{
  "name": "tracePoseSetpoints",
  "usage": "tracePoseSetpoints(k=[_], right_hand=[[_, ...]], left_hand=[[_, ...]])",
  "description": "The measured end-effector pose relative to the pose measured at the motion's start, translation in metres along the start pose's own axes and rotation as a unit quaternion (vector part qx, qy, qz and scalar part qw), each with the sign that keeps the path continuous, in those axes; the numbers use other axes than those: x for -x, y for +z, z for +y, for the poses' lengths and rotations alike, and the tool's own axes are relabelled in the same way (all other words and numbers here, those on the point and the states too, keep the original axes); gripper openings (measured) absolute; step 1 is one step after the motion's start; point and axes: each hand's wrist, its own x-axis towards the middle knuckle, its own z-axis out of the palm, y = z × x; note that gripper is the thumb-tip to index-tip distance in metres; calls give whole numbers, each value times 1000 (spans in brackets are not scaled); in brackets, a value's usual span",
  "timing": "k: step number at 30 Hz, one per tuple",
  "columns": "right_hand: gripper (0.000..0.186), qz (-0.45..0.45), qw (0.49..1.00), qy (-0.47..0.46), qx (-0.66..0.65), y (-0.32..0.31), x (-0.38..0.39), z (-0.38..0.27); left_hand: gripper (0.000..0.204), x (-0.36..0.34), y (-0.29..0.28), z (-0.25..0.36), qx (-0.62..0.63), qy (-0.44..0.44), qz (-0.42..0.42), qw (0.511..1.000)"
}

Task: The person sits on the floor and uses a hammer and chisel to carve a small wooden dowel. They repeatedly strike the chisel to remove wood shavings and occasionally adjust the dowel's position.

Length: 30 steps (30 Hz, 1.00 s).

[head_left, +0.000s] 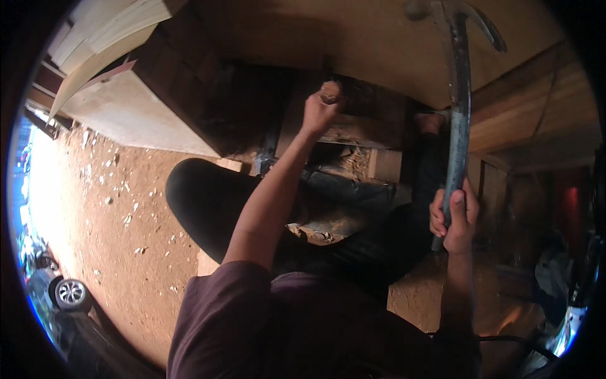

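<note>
In the head view, taking the picture as a clock face, the hammer (pixel 460 95) stands along the right half, its head up near one o'clock and its butt near four. The risk, as I judge it, is a stray blow: the round end of the wooden handle (pixel 331 92), just past twelve, is small, and the left hand (pixel 320 114) is closed just below it, so a poorly aimed swing could catch the knuckles. The hammer is gripped low, close to its butt, which could make the head harder to steer or let the shaft slip. A bare foot (pixel 431 122) near two o'clock lies close to the work, so a glancing tool could reach it. Dim light around the wooden block (pixel 363 131), near one, could hide a poor angle.

The left fingers are curled tightly round the wooden handle, with no gap visible; most fingertips are hidden, as is whatever lies at the handle's far end. The right hand (pixel 459 218), between three and four, is wrapped round the hammer's shaft, thumb lying against it and fingertips showing on the nine o'clock side. Toward nine, pale chips (pixel 128 219) litter the dirt ground (pixel 107 240).
</note>
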Motion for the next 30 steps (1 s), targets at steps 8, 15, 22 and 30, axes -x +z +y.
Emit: tracePoseSetpoints(k=[8,15,22,30], right_hand=[[52,-31,973,141,181,26,-37,42],[45,9,998,30,58,5,-45,63],[22,172,949,41,262,8,-81,197],[20,133,978,106,123,19,-64,172]], left_hand=[[19,3,-9,22,-4,-30,-12,999],[26,0,-17,18,-86,-54,-46,994],[53,6,-47,42,26,-10,-101,995],[57,-12,-62,70,113,-34,-124,985]])
